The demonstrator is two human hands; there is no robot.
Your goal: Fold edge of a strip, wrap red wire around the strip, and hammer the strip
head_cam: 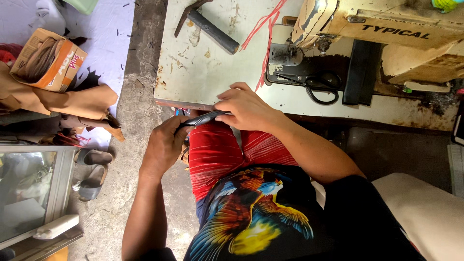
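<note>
1. The left hand [162,147] is closed around one end of a dark strap [203,119], held over the lap in red shorts [217,152].
2. The right hand [244,107] pinches the strap's other end, fingers curled, at the edge of the table [193,67].
3. On the table lie scissors [319,84], a hammer [208,24] and a sewing machine [386,34].
4. A red thread [266,34] runs toward the right hand.

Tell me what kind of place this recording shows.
Probably a small sewing or leather-goods workshop. An old industrial sewing machine stands on a worn table with scissors and a hammer on it, and tan cut pieces lie on the concrete floor.
</note>
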